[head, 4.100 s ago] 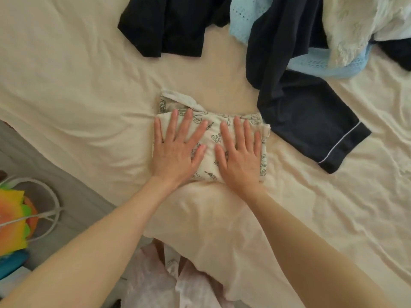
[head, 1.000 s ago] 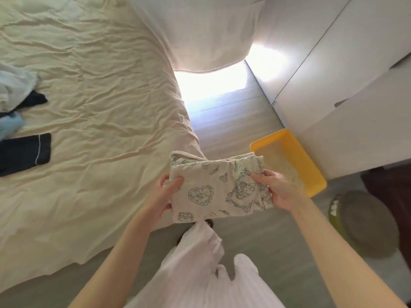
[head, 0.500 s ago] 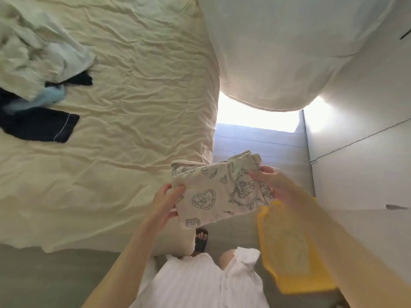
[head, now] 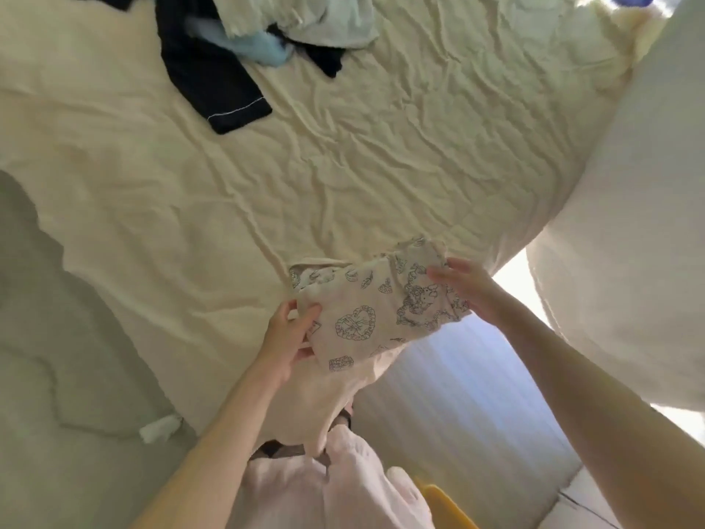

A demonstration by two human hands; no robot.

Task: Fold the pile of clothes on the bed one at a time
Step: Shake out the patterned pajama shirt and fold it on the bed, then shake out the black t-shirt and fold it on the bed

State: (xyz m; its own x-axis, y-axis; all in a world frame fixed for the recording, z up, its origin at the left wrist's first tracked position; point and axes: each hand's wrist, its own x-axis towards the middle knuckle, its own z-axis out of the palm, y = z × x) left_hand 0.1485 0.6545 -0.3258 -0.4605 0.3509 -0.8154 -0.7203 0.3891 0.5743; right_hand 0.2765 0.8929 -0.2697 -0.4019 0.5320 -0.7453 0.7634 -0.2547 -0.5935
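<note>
A folded cream cotton garment printed with dark line-drawn hearts (head: 375, 318) is held above the near corner of the wrinkled cream bed sheet (head: 343, 166). The left hand (head: 287, 339) pinches its left edge, thumb on top; the right hand (head: 471, 290) grips its right edge with fingers curled under. Far across the sheet lies the pile of navy, pale blue and white clothes (head: 244, 43). A yellow plastic bin (head: 446, 507) shows below; its contents are hidden.

A wrinkled cream sheet is covering the bed (head: 381, 154). A pile of clothes (head: 263, 36), dark and light blue, is lying near its far edge.
</note>
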